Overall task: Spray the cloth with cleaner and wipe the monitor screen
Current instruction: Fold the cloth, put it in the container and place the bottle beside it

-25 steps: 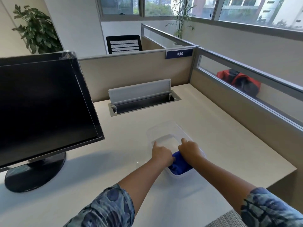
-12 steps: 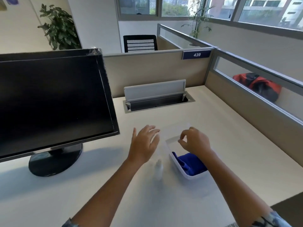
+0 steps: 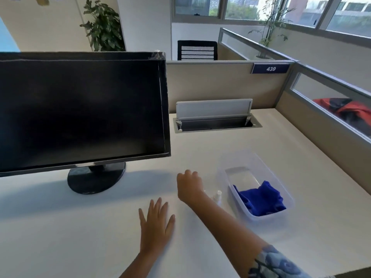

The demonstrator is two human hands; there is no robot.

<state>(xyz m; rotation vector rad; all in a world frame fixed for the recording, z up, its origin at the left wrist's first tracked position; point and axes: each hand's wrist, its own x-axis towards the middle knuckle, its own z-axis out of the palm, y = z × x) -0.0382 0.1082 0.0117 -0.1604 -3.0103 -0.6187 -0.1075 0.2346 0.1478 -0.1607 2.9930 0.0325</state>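
The black monitor [image 3: 80,109] stands on the left of the desk, its screen dark. A blue cloth [image 3: 261,199] lies bunched in the near end of a clear plastic box [image 3: 267,171]. A small clear spray bottle with a white cap [image 3: 218,196] stands just left of the box, right beside my right wrist. My right hand [image 3: 189,185] rests on the desk left of the bottle, its fingers curled under; what they hold is hidden. My left hand [image 3: 156,221] lies flat on the desk nearer to me, fingers spread, holding nothing.
A cable hatch with a raised grey flap [image 3: 214,117] sits at the back of the desk [image 3: 301,227]. Beige partitions [image 3: 220,85] close the back and right sides. A red and black bag [image 3: 349,111] shows behind the right partition's glass.
My right hand left the box and crossed to the left of the bottle. My left hand dropped back and flattened on the desk. The view swung left.
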